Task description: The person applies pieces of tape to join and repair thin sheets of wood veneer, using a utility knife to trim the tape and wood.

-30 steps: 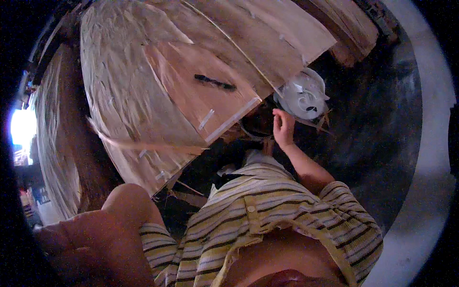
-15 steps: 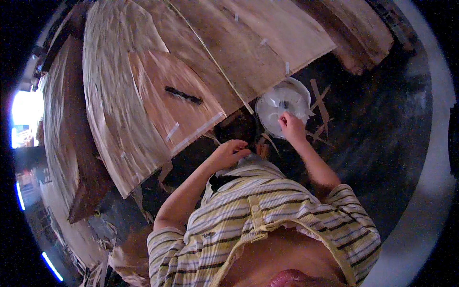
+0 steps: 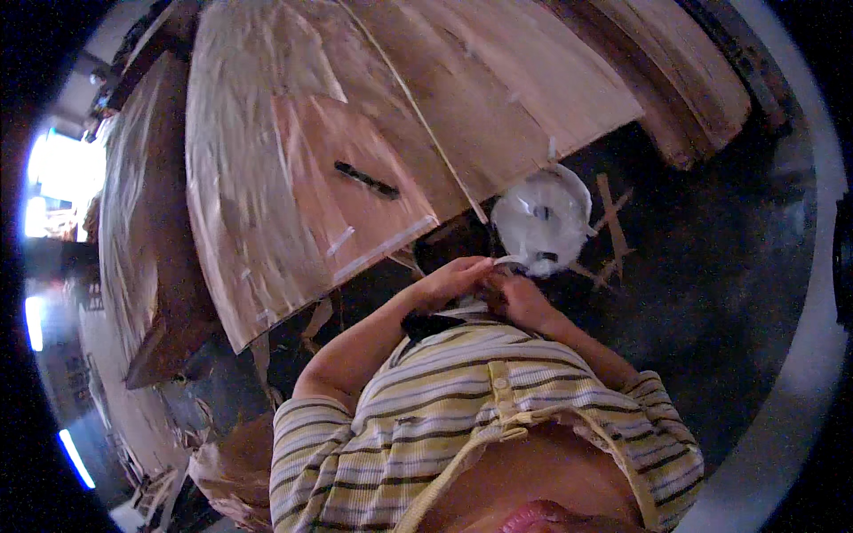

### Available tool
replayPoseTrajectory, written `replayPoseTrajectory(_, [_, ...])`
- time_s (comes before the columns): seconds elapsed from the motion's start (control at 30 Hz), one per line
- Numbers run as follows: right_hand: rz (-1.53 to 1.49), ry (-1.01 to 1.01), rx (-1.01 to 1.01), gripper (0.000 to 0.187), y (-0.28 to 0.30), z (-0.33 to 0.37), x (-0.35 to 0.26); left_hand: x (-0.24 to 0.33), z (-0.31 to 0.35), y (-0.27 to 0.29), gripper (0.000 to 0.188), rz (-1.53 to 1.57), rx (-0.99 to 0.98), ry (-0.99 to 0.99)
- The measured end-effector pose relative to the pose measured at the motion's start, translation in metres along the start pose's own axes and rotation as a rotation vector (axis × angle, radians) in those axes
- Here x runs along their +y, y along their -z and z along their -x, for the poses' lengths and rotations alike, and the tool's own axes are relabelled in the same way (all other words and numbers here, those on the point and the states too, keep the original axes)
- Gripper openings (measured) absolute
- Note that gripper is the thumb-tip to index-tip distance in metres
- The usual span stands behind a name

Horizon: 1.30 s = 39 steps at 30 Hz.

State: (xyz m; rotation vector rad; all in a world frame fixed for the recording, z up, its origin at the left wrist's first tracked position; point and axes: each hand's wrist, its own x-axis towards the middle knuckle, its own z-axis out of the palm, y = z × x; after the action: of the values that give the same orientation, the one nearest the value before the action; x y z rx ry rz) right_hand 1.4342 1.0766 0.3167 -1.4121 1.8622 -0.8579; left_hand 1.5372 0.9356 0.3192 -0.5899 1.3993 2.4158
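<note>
My two hands meet in front of my waist. My left hand (image 3: 456,279) has its fingers closed and bunched against the right one. My right hand (image 3: 524,300) is curled in a pinch. A thin whitish strip (image 3: 511,259) shows at the fingertips, though its ends are partly hidden by the fingers. Just beyond them stands a round white tub or plastic-covered container (image 3: 538,218), with small dark spots on it. A large sheet of wood veneer (image 3: 498,115) lies ahead, with a reddish veneer piece (image 3: 329,160) on it and pale tape strips (image 3: 386,244) along its edge.
A dark flat bar (image 3: 366,180) rests on the reddish veneer. More stacked veneer stands at the left (image 3: 147,222) and far right (image 3: 684,98). Thin wood scraps (image 3: 613,222) lie on the dark floor right of the tub. A dark round opening (image 3: 453,246) sits beside the tub.
My right hand has come back from over the white tub to my left hand. A whitish strip now shows at the fingers. The view has shifted slightly.
</note>
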Motion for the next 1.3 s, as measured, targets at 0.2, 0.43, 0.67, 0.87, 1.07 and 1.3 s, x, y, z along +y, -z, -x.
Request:
replayPoseTrajectory(0.2, [-0.205,-0.152,-0.288,0.022,0.025,-0.040,-0.035,0.050,0.046,0.023,0.020,0.029,0.511,-0.194])
replayPoseTrajectory(0.43, [-0.055,0.408,-0.153,0.026,0.006,-0.069,-0.065,0.001,0.094,0.049,0.015,-1.013,0.529,-0.410])
replayPoseTrajectory(0.67, [0.110,-0.100,-0.313,0.022,-0.015,-0.046,-0.006,-0.084,0.169,0.086,0.027,-0.943,0.716,0.142])
replayPoseTrajectory(0.87, [0.096,-0.081,-0.538,0.019,-0.094,-0.069,0.047,-0.130,0.053,0.067,0.030,-0.639,0.425,-0.088])
replayPoseTrajectory(1.07, [0.604,-0.320,-0.201,0.025,-0.139,-0.084,0.186,-0.148,0.017,0.082,0.048,-1.185,0.571,0.268])
replayPoseTrajectory(1.3, [0.255,-0.335,0.040,0.030,-0.118,-0.060,0.146,-0.201,-0.077,0.071,0.062,-1.778,0.522,-0.038])
